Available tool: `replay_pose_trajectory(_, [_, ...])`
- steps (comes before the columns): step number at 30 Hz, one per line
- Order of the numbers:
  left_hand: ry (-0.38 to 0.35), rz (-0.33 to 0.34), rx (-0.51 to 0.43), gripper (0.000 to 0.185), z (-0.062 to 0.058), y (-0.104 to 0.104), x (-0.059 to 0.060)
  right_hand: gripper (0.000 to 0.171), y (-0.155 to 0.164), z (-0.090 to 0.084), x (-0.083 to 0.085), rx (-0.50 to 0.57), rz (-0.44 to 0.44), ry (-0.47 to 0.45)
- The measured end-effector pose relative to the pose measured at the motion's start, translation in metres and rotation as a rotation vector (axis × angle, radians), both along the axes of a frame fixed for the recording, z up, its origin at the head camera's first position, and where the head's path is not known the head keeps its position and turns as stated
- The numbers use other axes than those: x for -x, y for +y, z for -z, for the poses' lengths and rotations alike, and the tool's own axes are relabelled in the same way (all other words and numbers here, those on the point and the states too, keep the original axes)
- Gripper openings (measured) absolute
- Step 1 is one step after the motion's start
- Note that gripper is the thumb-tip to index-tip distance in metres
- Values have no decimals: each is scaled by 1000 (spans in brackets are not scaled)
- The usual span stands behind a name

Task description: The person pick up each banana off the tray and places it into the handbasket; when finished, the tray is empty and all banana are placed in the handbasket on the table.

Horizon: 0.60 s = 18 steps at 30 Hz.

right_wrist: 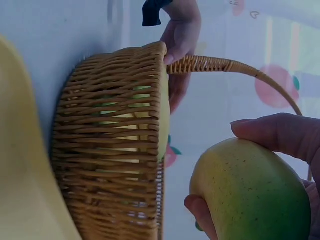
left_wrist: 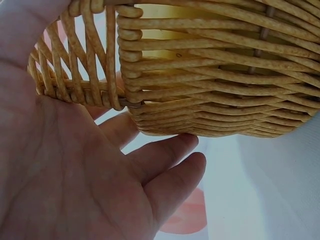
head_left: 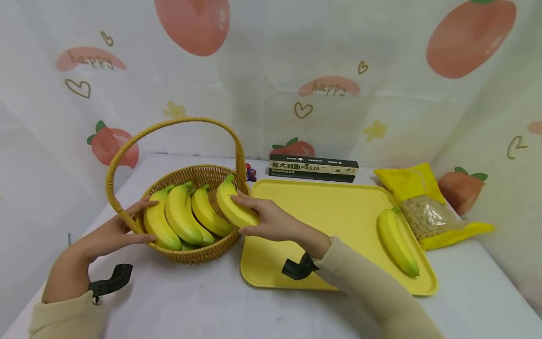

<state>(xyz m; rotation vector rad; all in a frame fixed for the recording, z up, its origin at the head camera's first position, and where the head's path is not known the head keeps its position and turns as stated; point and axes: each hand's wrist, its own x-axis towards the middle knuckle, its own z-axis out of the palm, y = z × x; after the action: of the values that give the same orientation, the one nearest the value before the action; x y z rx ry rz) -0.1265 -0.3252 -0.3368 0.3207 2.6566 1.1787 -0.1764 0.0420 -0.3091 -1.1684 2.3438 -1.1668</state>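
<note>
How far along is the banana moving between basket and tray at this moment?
One banana already lies on the yellow tray. In hand: the right hand grips another banana at the basket rim, while the left hand steadies the basket's side. Left: three bananas remain in the basket. Which way they travel cannot be told.

A yellow tray (head_left: 334,207) lies on my white counter (head_left: 203,301). One banana (head_left: 396,241) rests in the tray's right part. Just beyond the tray's far edge stands a black pasta box (head_left: 313,168). Right of the tray lies a yellow snack bag (head_left: 427,207), touching its edge. Behind the tray hangs a peach-print backdrop (head_left: 271,70).
</note>
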Motion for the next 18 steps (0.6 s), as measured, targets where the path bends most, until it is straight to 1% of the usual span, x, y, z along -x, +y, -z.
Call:
replay_pose_trajectory(4, [6, -1, 2, 80, 0, -1, -1, 69, -26, -8, 13, -57, 0, 19])
replay_pose_trajectory(6, [0, 0, 0, 80, 1, 0, -2, 69, -37, -8, 21, -81, 13, 6])
replay_pose_trajectory(9, [-3, 2, -3, 80, 1, -1, -2, 69, -51, -10, 32, -86, 44, -43])
replay_pose_trajectory(12, [-3, 0, -3, 80, 0, -2, -1, 69, -64, -10, 41, -63, 92, -125])
replay_pose_trajectory(16, [-14, -7, 4, 80, -1, -2, 0, 67, -80, -9, 49, -41, 137, -201])
replay_pose_trajectory(18, [-23, -8, 4, 80, -1, -1, 0, 66, -88, -7, 50, -43, 143, -220])
